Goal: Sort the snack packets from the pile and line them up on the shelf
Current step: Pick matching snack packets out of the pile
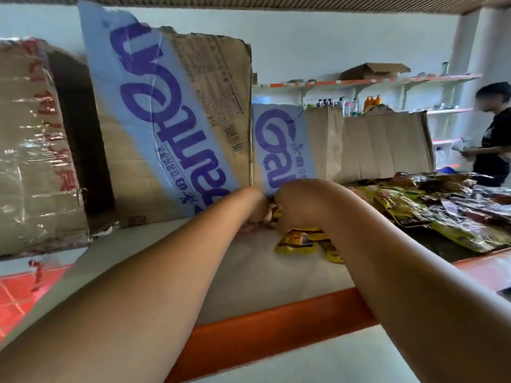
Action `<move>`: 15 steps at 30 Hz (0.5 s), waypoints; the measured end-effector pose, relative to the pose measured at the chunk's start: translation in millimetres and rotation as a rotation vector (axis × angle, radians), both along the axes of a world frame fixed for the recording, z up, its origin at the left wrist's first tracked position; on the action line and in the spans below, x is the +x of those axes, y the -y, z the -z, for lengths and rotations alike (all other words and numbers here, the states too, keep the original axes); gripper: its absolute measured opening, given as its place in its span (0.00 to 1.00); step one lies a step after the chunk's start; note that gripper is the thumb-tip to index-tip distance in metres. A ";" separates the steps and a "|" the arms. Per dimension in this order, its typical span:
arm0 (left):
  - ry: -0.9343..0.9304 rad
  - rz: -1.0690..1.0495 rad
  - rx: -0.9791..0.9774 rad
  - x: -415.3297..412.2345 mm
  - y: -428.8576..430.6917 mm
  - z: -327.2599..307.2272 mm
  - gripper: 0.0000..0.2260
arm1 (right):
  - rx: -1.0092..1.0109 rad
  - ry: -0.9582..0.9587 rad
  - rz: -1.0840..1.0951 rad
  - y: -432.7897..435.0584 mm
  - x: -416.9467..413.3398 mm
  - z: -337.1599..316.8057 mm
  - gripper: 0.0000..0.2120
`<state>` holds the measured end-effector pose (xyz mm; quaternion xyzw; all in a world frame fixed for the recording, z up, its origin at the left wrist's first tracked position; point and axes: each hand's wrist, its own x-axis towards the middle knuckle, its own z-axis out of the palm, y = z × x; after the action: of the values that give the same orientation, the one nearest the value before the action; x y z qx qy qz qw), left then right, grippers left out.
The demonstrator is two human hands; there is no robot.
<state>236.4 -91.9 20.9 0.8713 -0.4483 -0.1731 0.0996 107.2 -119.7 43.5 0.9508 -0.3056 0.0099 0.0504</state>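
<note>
Setting: a shop shelf point(249, 272) with a pale board and an orange front rail point(276, 322), under a slatted ceiling.
Back of shelf: a tall cardboard sheet point(193, 120) with blue print stands upright. A lower cardboard sheet point(373, 145) stands to its right, and a taped box point(30, 147) to its left.
Pile: snack packets point(442, 205), dark and yellow-green foil, heaped on the right part of the shelf against the lower sheet.
Yellow packets point(297, 240): lying on the board left of the pile, just under the right wrist. Their upper end runs up between the two hands.
Right hand point(289, 208): at the foot of the cardboard, fingers curled down and clenched on the top of the yellow packets.
Left hand point(257, 207): knuckles touching the right hand, fingers curled. Cannot tell whether it grasps anything.
Forearms: both reach across the orange rail.
Background: a person in a dark top point(495, 134) stands at far right. Wall shelves point(359, 84) carry bottles point(370, 102).
</note>
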 end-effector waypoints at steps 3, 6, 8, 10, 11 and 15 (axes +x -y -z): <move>-0.198 -0.098 -0.078 0.7 -5.8 -5.2 0.07 | -0.093 0.062 -0.016 0.8 -4.3 1.4 0.06; -0.004 -0.047 -0.280 8.3 -29.4 -25.4 0.06 | -0.049 0.329 -0.058 -0.9 -10.2 -3.9 0.07; 0.131 0.003 -0.405 10.8 -54.5 -45.0 0.02 | 0.086 0.598 -0.069 -1.2 -12.2 -7.6 0.09; 0.232 0.082 -0.375 8.6 -78.0 -62.1 0.04 | 0.183 0.800 -0.045 -0.5 -12.1 -9.5 0.12; 0.279 0.135 -0.324 6.7 -86.9 -67.9 0.06 | 0.224 0.857 -0.031 -0.4 -11.9 -10.5 0.12; 0.296 0.268 -0.050 -2.7 -94.8 -72.1 0.10 | 0.362 0.847 0.052 3.3 -11.9 -11.7 0.13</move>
<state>233.7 2.9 93.0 0.8170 -0.5741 -0.0439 0.0303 95.4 -123.0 55.2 0.8484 -0.3200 0.3428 -0.2456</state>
